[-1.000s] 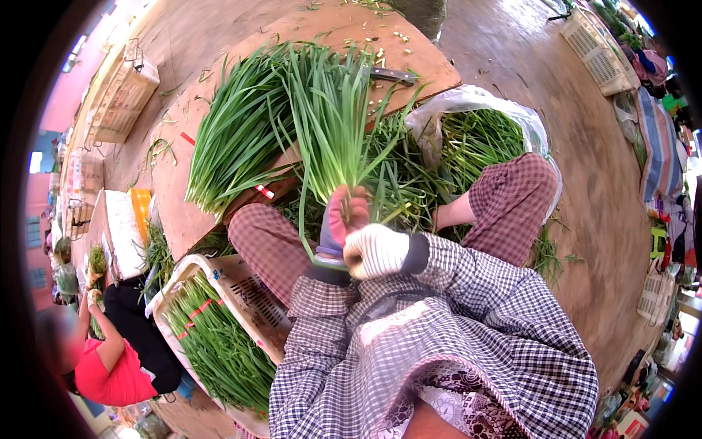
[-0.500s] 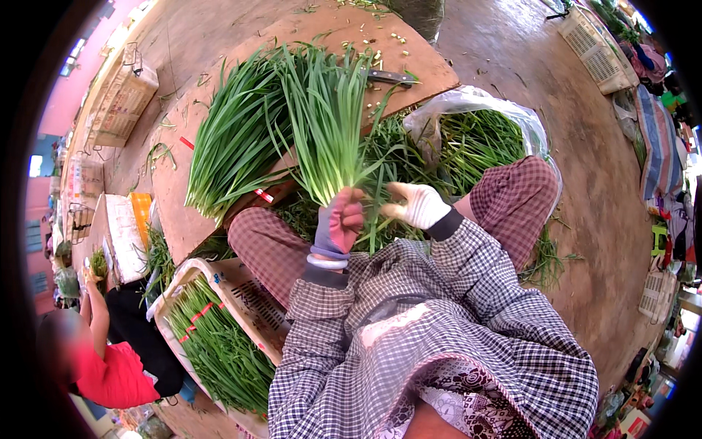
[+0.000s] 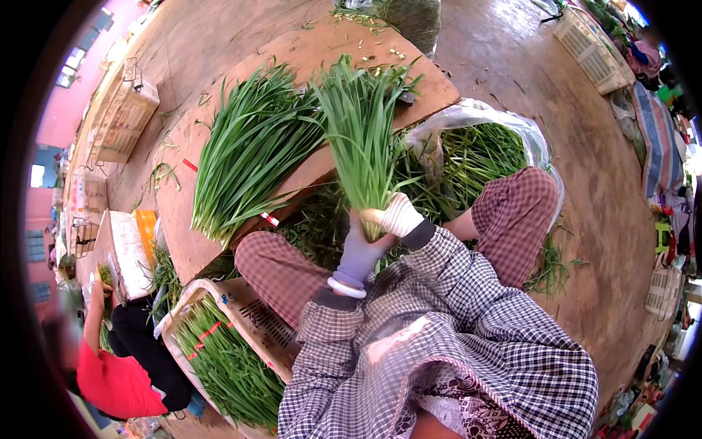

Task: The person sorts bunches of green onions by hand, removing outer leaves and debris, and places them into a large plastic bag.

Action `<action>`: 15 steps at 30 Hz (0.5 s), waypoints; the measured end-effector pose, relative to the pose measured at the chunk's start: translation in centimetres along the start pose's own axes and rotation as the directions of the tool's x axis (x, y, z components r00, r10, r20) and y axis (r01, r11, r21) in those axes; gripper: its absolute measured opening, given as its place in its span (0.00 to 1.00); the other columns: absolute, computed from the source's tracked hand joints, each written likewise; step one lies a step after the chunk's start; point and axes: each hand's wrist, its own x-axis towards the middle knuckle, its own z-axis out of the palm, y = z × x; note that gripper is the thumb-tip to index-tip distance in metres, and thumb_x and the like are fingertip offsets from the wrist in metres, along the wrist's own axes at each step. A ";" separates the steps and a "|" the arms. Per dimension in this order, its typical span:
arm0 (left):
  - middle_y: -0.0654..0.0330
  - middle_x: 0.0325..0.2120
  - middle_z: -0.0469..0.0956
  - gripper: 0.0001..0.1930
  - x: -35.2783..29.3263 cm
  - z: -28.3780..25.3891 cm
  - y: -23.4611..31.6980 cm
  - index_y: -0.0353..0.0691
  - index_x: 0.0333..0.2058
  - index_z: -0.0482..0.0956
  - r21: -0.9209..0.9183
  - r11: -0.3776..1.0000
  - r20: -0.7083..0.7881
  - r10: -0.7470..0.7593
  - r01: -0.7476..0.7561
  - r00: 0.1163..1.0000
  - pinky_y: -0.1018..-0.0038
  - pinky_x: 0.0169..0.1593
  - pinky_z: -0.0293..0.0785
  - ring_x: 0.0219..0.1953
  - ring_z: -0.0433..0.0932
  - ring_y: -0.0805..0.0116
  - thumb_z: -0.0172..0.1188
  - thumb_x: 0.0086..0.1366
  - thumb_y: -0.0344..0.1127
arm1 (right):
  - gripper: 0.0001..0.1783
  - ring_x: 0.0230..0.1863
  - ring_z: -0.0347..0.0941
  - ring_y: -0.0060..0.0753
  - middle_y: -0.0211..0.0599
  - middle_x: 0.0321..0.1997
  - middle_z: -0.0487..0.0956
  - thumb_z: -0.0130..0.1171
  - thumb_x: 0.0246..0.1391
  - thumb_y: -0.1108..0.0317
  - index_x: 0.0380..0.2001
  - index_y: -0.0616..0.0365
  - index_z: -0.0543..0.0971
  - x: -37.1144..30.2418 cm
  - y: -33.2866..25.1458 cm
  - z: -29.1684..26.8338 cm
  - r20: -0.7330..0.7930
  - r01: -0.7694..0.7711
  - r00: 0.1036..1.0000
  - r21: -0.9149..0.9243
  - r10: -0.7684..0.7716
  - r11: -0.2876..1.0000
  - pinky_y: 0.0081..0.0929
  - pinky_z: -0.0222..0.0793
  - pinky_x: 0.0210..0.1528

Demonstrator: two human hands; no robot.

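Observation:
My left hand point(image 3: 358, 254), in a purplish glove with a pale ring at the wrist, grips a bunch of garlic chives point(image 3: 362, 139) by its pale stem ends. My right hand point(image 3: 398, 217), in a white glove, is closed round the same ends from the right. The leaves point away from me, over the edge of a tan board point(image 3: 175, 227). A larger pile of garlic chives point(image 3: 252, 157) lies on the board to the left. Behind the held bunch a knife point(image 3: 406, 96) is mostly hidden. Red-and-white tape point(image 3: 270, 219) shows at the board's near edge.
A clear plastic bag point(image 3: 540, 126) of loose greens point(image 3: 486, 157) stands beyond my right knee. At my left is a crate point(image 3: 267, 322) of chives tied with red bands point(image 3: 230, 373). Farther left sits a person in red point(image 3: 121, 384). More crates point(image 3: 126, 121) line the far left.
My right hand, earlier apart with fingers spread, has closed on the stem ends. The bunch has shifted right and toward me, now covering most of the knife.

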 end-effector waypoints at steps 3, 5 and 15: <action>0.57 0.47 0.71 0.36 0.4 -1.2 1.6 0.34 0.58 0.60 -0.418 0.892 0.139 -0.125 0.173 0.982 0.76 0.46 0.71 0.45 0.73 0.71 0.67 0.54 0.38 | 0.20 0.30 0.76 0.27 0.39 0.32 0.82 0.66 0.38 0.68 0.37 0.68 0.79 -1.3 -3.3 -1.4 0.010 -0.124 0.992 0.358 0.129 0.925 0.25 0.73 0.36; 0.58 0.46 0.72 0.32 0.6 -1.8 1.7 0.34 0.55 0.64 -0.504 0.808 0.199 -0.236 0.306 0.951 0.71 0.47 0.73 0.45 0.74 0.69 0.67 0.54 0.39 | 0.20 0.28 0.75 0.27 0.40 0.29 0.81 0.67 0.36 0.67 0.35 0.67 0.79 -1.4 -3.7 -1.8 0.024 -0.172 0.985 0.305 0.173 0.937 0.24 0.73 0.33; 0.61 0.38 0.78 0.13 0.8 -1.1 2.1 0.39 0.45 0.72 -0.776 0.493 0.251 -0.331 0.393 0.910 0.71 0.42 0.79 0.42 0.78 0.68 0.58 0.62 0.34 | 0.39 0.25 0.77 0.44 0.54 0.24 0.79 0.64 0.35 0.42 0.31 0.77 0.76 0.5 -7.8 -3.8 0.085 -0.058 0.990 -0.489 0.114 0.870 0.33 0.73 0.31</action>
